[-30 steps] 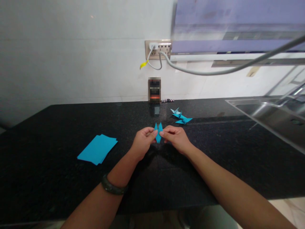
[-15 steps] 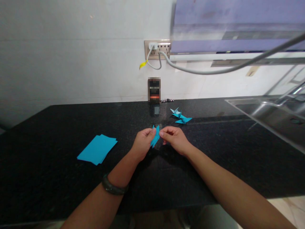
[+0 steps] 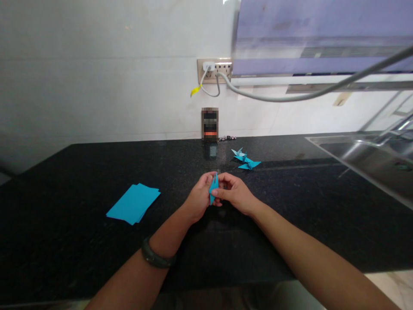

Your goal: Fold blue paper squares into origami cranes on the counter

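Head view. Slim, pointed, bright-blue piece of folded paper (image 3: 213, 184) sits between the two hands, above the polished black speckled countertop (image 3: 209, 262), near the middle. Its long axis stands roughly upright, tilted a little, with a narrow slit at the upper end.

Fingers: left hand (image 3: 199, 196) closed about the left side of the piece, thumb along that edge, fingers partly hidden behind. Right hand (image 3: 238, 193) pinches from the other side, thumb pad flat on the front face; its curled fingers are partly hidden, so their exact contact cannot be told.

Technique, my judgement: let the left hand serve as the fixed clamp and the right thumb do the pressing. Edges should be lined up before pressure goes on, and the crease run firmly from the middle out to the point. The narrow tips look easiest to crumple; go lightly there.

Pose: forearms converge from the lower corners, both wrists off the countertop as far as can be judged. Dark rigid bangle (image 3: 155, 257) on the left forearm, clear of the paper. Loose stack of flat blue paper sheets (image 3: 132, 204) lies well to the left.
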The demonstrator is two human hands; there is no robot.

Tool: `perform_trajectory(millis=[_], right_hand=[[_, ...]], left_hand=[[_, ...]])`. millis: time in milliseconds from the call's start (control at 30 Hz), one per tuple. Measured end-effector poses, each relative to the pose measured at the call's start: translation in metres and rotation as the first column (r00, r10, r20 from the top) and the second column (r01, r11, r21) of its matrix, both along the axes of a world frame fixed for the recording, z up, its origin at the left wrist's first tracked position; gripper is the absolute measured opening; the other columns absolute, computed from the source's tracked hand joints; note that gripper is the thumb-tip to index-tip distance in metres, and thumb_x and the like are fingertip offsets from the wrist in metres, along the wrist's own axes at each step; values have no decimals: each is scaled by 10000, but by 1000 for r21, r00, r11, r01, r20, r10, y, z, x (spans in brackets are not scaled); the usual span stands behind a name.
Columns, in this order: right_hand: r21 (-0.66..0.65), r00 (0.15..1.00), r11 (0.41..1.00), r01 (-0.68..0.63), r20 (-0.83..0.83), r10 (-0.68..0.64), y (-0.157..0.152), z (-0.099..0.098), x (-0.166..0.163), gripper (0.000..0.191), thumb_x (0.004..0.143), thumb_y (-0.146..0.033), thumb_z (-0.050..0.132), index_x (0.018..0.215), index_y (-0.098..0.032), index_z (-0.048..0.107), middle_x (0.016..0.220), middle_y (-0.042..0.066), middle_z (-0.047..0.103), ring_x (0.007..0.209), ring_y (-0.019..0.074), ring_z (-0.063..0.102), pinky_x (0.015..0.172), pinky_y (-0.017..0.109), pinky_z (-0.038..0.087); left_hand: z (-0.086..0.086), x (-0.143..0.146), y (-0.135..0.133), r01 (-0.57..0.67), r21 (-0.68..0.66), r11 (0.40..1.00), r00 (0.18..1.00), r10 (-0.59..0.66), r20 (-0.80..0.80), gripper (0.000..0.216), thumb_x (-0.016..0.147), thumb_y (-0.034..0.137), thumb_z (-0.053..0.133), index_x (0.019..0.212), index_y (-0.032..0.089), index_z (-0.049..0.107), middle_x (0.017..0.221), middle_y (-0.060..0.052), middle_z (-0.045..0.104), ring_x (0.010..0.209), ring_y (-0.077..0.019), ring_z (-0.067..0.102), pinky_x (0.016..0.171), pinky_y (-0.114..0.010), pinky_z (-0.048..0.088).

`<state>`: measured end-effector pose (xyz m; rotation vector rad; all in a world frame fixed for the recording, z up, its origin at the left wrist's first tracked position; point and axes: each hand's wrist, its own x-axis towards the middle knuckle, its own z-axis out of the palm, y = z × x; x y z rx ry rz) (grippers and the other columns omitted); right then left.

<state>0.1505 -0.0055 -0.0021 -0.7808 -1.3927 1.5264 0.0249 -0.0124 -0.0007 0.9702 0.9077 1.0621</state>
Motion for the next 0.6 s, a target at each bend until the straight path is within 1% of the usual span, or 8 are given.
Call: perform_trajectory(millis=[67, 133, 200, 267, 367, 433, 533, 600], right_hand=[[12, 997, 998, 62, 38, -62, 2, 0, 1, 288, 603, -331, 723, 748, -164, 540, 591, -44, 556, 504, 85, 526, 469, 213, 416], [28, 989, 992, 120, 79, -122, 5, -1, 3, 248, 632, -347, 693, 701, -160, 545, 592, -38, 550, 504, 76, 505, 448, 197, 395], [45, 975, 981, 190, 111, -194, 8, -3, 6, 232, 647, -359, 670, 694, -160, 558, 568, -45, 526, 480, 71, 470, 432, 197, 391], [54, 954, 963, 264, 132, -269, 11, -5, 7, 233, 644, -366, 666, 707, -160, 575, 550, -46, 520, 464, 74, 453, 435, 209, 401], [58, 928, 938, 341, 134, -346, 14, -8, 9, 249, 637, -379, 668, 715, -157, 588, 568, -27, 551, 489, 92, 487, 466, 231, 427], [63, 922, 931, 359, 130, -364, 14, -8, 9, 251, 631, -381, 675, 709, -156, 596, 593, -12, 572, 522, 103, 514, 499, 243, 447], [75, 925, 937, 341, 150, -349, 12, -6, 9, 234, 623, -367, 684, 694, -156, 613, 605, 0, 584, 535, 105, 521, 522, 248, 450], [121, 925, 942, 313, 186, -331, 11, -5, 9, 208, 635, -356, 676, 667, -159, 619, 576, -7, 564, 510, 97, 498, 503, 239, 430]], left_hand=[[-3, -1, 3, -67, 22, 997, 996, 68, -49, 355, 750, 487, 528, 938, 188, 495, 688, 23, 544, 507, -92, 526, 479, -244, 470], [-5, -3, 6, -149, 77, 986, 985, 155, -70, 316, 729, 468, 565, 825, 170, 520, 667, 26, 541, 547, -92, 529, 521, -236, 471], [-6, -6, 9, -171, 121, 978, 982, 178, -58, 310, 732, 459, 565, 751, 150, 550, 648, 15, 549, 584, -97, 535, 576, -243, 475], [-7, -9, 11, -167, 142, 976, 982, 178, -66, 316, 726, 448, 578, 731, 133, 591, 662, -5, 574, 633, -109, 550, 633, -257, 475], [-7, -11, 11, -168, 146, 975, 975, 186, -123, 305, 663, 392, 661, 807, 124, 642, 721, -26, 614, 674, -118, 561, 652, -255, 463], [-7, -10, 10, -146, 139, 979, 978, 164, -129, 360, 621, 348, 705, 898, 126, 647, 710, -18, 618, 646, -109, 557, 628, -243, 453], [-5, -10, 9, -130, 134, 982, 984, 144, -102, 460, 598, 315, 727, 1010, 139, 627, 645, 10, 601, 577, -87, 539, 578, -219, 438], [-3, -9, 7, -128, 115, 985, 986, 139, -96, 464, 594, 316, 730, 1014, 142, 632, 660, 0, 619, 578, -92, 549, 566, -219, 441]])
